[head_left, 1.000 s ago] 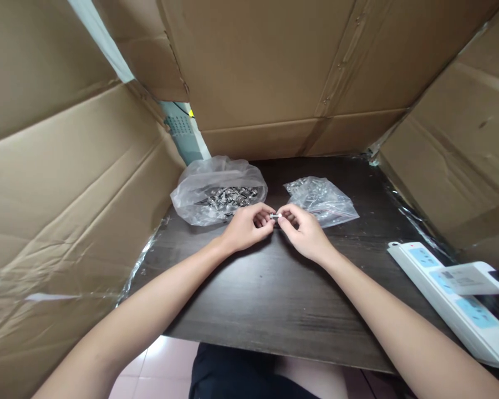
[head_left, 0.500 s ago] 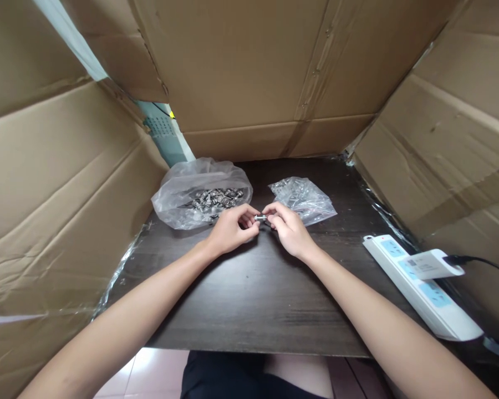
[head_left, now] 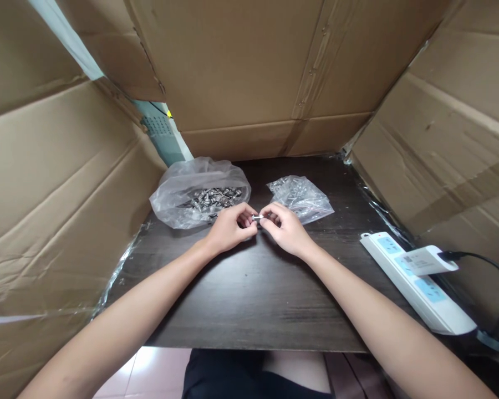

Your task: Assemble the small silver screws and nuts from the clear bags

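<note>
Between my two hands is a small silvery bolt-like metal piece (head_left: 257, 218), lying roughly level above the dark table (head_left: 241, 299). My left hand (head_left: 234, 226) pinches its left end between thumb and fingers. At the other end, my right hand (head_left: 285, 226) has thumb and forefinger closed on it. The fingertips hide both ends, so its exact make-up cannot be told. Behind my left hand lies an open clear plastic bag (head_left: 170, 202) with many shiny metal parts (head_left: 216, 198). A zip bag (head_left: 301, 197) of small silvery pieces rests behind my right hand.
A white power strip (head_left: 419, 285) runs along the right side, with a white adapter (head_left: 430, 260) and a black cable (head_left: 488, 260) on it. Cardboard walls (head_left: 249, 66) enclose the table at the back and both sides. The table's front edge is near my lap.
My right thumb and forefinger have closed further over the right end of the metal piece, so less of it shows. The whole view has shifted slightly; the bags lie as before.
</note>
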Available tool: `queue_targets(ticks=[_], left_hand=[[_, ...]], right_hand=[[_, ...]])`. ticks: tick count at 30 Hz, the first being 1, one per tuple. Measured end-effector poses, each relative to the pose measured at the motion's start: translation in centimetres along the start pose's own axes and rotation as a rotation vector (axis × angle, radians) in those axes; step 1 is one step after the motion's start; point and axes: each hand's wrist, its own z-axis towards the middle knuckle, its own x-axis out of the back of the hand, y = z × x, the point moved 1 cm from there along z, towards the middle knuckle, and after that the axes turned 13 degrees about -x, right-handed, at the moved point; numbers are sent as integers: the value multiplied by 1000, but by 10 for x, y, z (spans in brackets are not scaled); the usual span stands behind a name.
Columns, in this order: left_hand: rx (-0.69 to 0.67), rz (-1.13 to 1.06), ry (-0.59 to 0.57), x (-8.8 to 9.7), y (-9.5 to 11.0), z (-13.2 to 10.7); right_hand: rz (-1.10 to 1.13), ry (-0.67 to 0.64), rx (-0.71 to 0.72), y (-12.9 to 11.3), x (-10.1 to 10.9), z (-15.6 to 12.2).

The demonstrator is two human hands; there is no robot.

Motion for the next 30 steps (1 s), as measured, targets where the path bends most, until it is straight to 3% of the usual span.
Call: queue_targets(ticks=[30], left_hand=[[2,-1,6,0,0,0]], right_hand=[[-16,-23,5,0,1,2]])
